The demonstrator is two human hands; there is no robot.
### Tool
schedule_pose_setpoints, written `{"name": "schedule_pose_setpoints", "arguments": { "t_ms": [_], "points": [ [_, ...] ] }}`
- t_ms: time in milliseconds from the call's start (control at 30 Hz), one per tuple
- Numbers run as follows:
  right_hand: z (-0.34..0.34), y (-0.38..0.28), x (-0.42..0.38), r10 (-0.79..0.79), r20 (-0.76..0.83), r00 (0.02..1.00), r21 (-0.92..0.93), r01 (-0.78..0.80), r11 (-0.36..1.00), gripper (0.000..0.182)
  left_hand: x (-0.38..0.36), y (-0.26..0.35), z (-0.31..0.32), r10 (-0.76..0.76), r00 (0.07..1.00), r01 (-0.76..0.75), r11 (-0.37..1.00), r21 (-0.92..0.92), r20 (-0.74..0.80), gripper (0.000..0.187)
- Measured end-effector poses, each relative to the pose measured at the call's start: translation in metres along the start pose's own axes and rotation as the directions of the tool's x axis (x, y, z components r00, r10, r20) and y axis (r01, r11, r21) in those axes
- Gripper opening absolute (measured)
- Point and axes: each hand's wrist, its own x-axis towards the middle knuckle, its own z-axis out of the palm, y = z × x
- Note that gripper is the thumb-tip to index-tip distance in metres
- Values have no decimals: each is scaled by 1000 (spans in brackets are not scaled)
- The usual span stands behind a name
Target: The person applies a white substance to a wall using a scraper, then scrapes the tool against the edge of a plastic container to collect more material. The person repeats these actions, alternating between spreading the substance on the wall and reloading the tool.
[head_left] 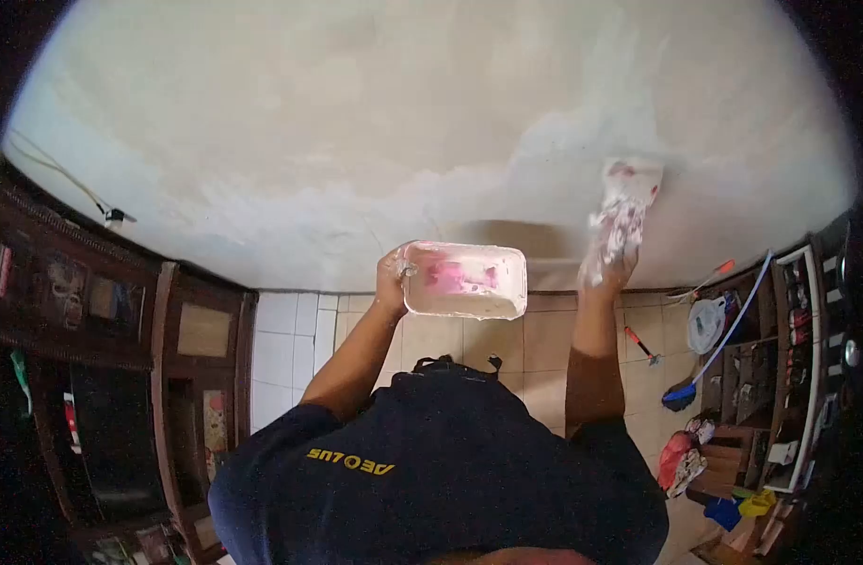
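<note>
My left hand [392, 279] is closed on the side rim of a rectangular paint tub [464, 309]. White paint coats the tub's walls, and pink patches show inside. In my right hand [617, 271] is a wide paintbrush [631, 184], smeared with white and spotted pink, its head against or close to the wall [356, 122]. My right fingers are partly hidden by paint smears and blur. Wet-looking whitish patches spread over the wall around the brush and along its lower part.
Dark wooden cabinets [163, 311] line the left side. On the tiled floor [544, 339] at right lie a red-handled tool [641, 344] and a blue brush with a long handle [681, 394]. Shelves [751, 377] with assorted items stand at far right. A cable with a plug [116, 217] hangs at left.
</note>
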Motion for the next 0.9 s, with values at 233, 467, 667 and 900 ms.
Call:
{"name": "schedule_pose_setpoints", "arguments": {
  "t_ms": [233, 467, 667, 900],
  "points": [
    [-26, -10, 68, -455, 617, 642, -776, 593, -215, 51, -54, 9, 24, -190, 980, 176, 966, -189, -57, 37],
    [-108, 16, 95, -265, 739, 619, -662, 597, -453, 52, -26, -13, 13, -176, 984, 171, 976, -136, -25, 39],
    [-108, 5, 34, -379, 510, 772, -857, 495, -145, 44, -22, -14, 21, -127, 992, 129, 990, -64, 26, 39],
    [-29, -36, 4, 139, 5, 990, 210, -137, 968, 47, -18, -22, 34, -44, 997, 52, 989, -142, 57, 39]
  ]
}}
